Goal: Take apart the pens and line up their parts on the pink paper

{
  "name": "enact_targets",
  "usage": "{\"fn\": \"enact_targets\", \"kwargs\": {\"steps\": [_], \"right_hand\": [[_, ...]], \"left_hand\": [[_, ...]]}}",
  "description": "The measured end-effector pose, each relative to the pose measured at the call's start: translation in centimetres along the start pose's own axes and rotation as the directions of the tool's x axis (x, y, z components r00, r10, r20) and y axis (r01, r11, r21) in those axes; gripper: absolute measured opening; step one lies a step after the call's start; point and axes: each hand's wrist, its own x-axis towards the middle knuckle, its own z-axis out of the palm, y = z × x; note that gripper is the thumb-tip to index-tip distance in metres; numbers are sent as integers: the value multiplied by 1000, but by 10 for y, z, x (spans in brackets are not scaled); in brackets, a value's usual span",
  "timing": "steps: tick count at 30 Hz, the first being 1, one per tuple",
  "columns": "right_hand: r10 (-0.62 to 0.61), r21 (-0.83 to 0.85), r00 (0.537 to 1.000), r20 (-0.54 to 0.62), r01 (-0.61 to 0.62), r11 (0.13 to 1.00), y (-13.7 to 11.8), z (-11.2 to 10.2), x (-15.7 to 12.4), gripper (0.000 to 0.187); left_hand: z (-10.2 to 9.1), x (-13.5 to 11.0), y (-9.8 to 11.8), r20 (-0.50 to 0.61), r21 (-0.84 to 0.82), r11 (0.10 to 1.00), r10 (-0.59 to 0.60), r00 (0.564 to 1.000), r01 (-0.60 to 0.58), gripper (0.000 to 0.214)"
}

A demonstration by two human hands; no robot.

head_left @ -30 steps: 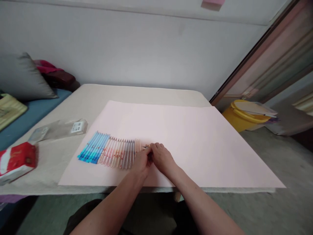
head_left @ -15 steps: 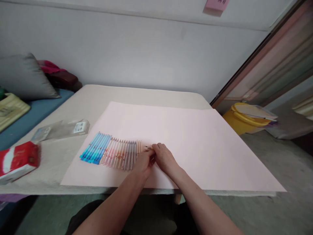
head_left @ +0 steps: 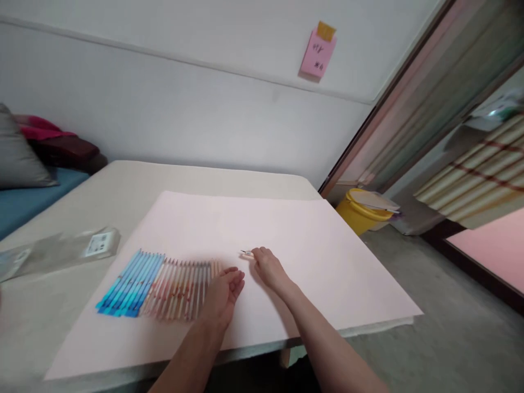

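A home, by its cushion [head_left: 18, 155]

No wording could be read. A pink note [head_left: 317, 56] on the wall [head_left: 184, 112] bore two short clusters of dark handwriting, too blurred to make out. Toward the table's [head_left: 213, 180] left edge, a white label [head_left: 97, 244] on a clear packet [head_left: 61, 254] carried dark print, also illegible.

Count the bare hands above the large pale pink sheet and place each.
2. The left hand is at the right end of the row of slim blue, reddish and grey pens; the right hand, farther right, grips a slim, pale, dark-tipped object. Neither is hidden.
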Motion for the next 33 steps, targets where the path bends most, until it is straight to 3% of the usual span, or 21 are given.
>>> {"fn": "enact_targets", "kwargs": {"steps": [8, 14, 24, 33], "right_hand": [[72, -163, 997, 41, -64, 985, 101, -19, 84, 25], [139, -187, 989, 43, -128, 974, 166, -17, 118, 19], [106, -154, 994, -23, -108, 982, 219, -10, 166, 25], [78, -95, 994, -75, -85, 992, 234, -3, 166, 33]], "left_hand": [[-6, 4, 13, -37, 4, 1000, -16, 999, 16, 13], [-9, 12, 16, -76, 58, 998, -18, 997, 23, 13], [-2, 28, 12, -123, 138, 989, -27, 992, 44, 17], [-1, 31, 14, -157, 144, 987, -53, 986, 76, 17]]}}
